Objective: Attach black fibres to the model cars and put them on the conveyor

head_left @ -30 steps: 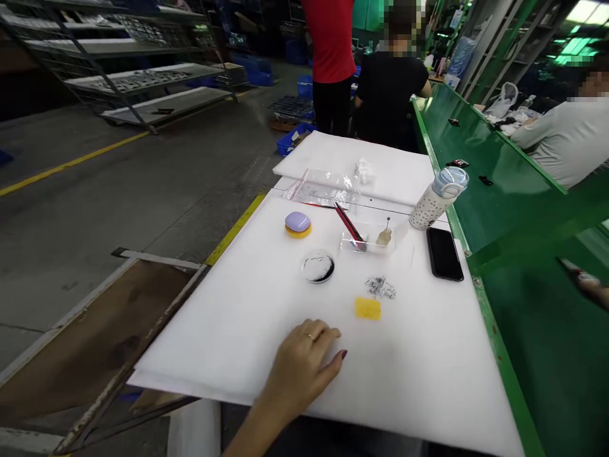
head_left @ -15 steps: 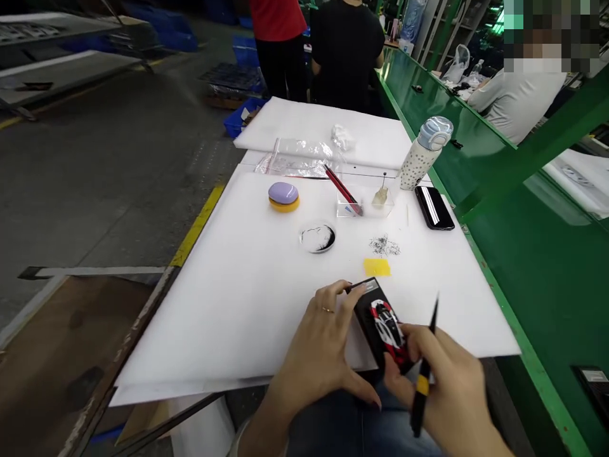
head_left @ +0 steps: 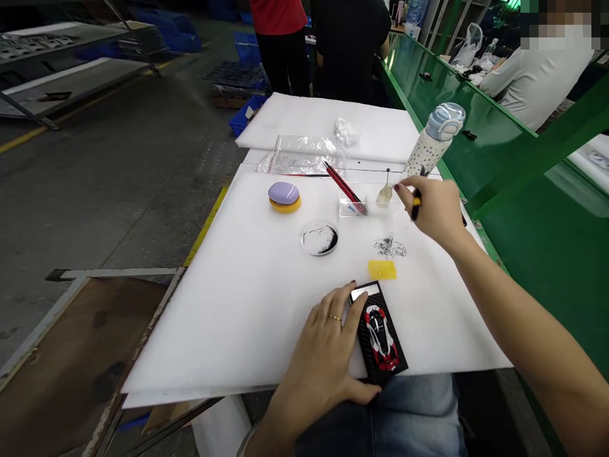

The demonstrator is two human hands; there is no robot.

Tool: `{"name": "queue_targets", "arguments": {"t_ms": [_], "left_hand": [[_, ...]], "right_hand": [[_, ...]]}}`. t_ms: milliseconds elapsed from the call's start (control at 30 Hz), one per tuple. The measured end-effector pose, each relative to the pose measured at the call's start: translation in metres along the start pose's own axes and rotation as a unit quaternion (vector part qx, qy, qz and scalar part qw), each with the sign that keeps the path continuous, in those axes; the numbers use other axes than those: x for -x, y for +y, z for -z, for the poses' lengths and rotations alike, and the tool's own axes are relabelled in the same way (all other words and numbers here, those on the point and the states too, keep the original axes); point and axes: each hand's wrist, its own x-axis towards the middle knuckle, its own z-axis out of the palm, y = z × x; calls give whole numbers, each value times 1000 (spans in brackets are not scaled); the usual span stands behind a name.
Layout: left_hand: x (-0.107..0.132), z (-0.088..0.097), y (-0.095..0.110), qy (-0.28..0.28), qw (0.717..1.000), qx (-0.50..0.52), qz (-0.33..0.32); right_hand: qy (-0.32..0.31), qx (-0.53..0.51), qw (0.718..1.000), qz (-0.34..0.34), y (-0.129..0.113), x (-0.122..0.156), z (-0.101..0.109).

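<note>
My left hand (head_left: 323,346) is closed around the long edges of a black display base (head_left: 399,360), its fingers near a silver plate at the far end. On that base sits a red, white and black model car (head_left: 380,339). Farther up the table, my right hand (head_left: 435,206) grips black tweezers (head_left: 417,204) with a yellow band, tucked in the fingers. Its thumb and forefinger are beside a small cloudy bottle (head_left: 384,195) with a thin dark stick standing in it. Whether the fingertips touch the bottle I cannot tell.
On the white table sheet (head_left: 228,304) lie a yellow sticky piece (head_left: 382,270), fine black slivers (head_left: 390,246), a round clear dish (head_left: 320,238), a purple-and-yellow oval case (head_left: 284,197) and red pens (head_left: 345,187) in a clear tray. A speckled water bottle (head_left: 431,143) stands behind my right hand.
My right hand has left the model car and moved up and away to the small bottle, still with the tweezers. My left hand stays on the base, which has turned slightly.
</note>
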Motion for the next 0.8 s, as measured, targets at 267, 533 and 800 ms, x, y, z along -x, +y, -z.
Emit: {"name": "queue_targets", "arguments": {"t_ms": [267,533,800], "left_hand": [[14,-7,2,79,972,-222,-17],[7,-12,7,76,972,-220,-26],[-8,-4,14,62,993,-98,-19]], "right_hand": [[-41,119,992,-19,-7,-37,-23],[-13,108,994,4,-3,-40,-8],[266,-350,898,-28,-31,89,32]]}}
